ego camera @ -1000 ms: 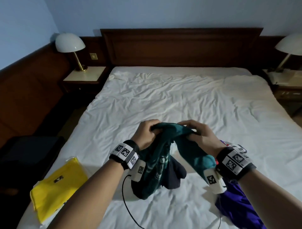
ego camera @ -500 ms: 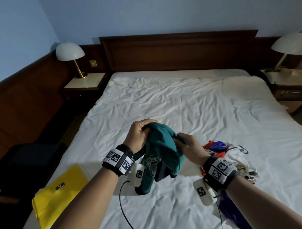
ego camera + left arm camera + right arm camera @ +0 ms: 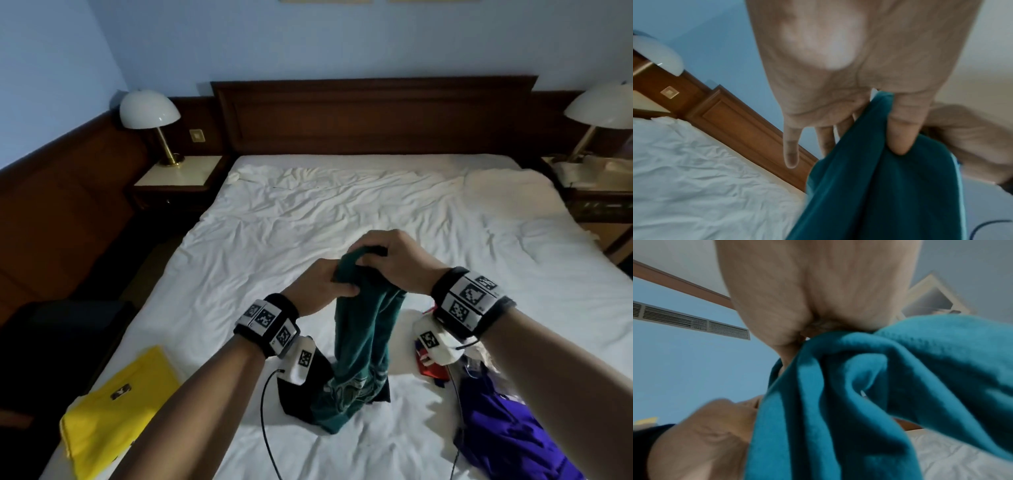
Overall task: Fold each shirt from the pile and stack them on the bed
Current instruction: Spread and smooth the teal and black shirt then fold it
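A teal shirt point(image 3: 363, 346) hangs bunched from both hands above the white bed point(image 3: 308, 219); its printed lower end touches the sheet, with a dark part point(image 3: 294, 394) behind it. My left hand point(image 3: 325, 284) pinches the top of the teal shirt point(image 3: 879, 194) between thumb and fingers. My right hand point(image 3: 394, 260), just above and right, grips the same bunched top point(image 3: 859, 386). A folded yellow shirt point(image 3: 120, 411) lies at the bed's near left corner. A purple shirt point(image 3: 507, 431) and red and white garments point(image 3: 431, 366) lie crumpled at the near right.
A dark wooden headboard point(image 3: 373, 116) stands behind the bed. Nightstands with white dome lamps point(image 3: 149, 113) flank it left and right point(image 3: 603, 109). A dark chair or case point(image 3: 61, 339) stands left of the bed. A thin black cable point(image 3: 265, 428) trails from my left wrist.
Both hands have risen with the teal shirt and moved close together at its top; the shirt now hangs long and narrow. The view tilted upward.
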Demonstrator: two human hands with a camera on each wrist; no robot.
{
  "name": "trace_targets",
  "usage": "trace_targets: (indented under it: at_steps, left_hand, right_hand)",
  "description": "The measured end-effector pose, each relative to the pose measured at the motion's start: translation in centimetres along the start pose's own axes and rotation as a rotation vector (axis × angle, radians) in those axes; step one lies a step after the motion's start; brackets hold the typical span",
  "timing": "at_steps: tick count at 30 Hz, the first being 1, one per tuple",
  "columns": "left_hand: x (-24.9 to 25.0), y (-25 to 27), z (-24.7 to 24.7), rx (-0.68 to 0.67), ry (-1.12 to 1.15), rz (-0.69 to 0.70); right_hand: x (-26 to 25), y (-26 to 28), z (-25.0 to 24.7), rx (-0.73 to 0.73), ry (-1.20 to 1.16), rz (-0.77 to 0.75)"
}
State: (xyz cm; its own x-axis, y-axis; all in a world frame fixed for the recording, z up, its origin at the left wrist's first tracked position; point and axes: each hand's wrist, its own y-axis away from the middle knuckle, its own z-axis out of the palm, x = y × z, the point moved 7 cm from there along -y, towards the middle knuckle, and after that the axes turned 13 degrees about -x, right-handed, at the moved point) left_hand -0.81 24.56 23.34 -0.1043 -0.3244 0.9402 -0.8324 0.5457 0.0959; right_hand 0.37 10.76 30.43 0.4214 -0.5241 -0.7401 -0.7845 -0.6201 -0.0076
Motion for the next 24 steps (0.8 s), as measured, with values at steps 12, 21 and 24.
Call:
trace_targets:
  at_steps: [12,21,24]
  left_hand:
    - [3.2,2.5,-2.1,0.27,-0.005,0.19]
    - [2.5,4.6,-2.0,0.438,-0.173,0.281]
    - [2.9,4.5,-1.6,0.406,-0.193,0.297]
  right_hand:
    - [3.7,2.4,-3.8,0.428,-0.142,0.02]
    - [3.9,2.3,-1.6,-0.006,-0.267,0.137]
    - [4.9,1.8,-1.0,-0.005,-0.257,0.208]
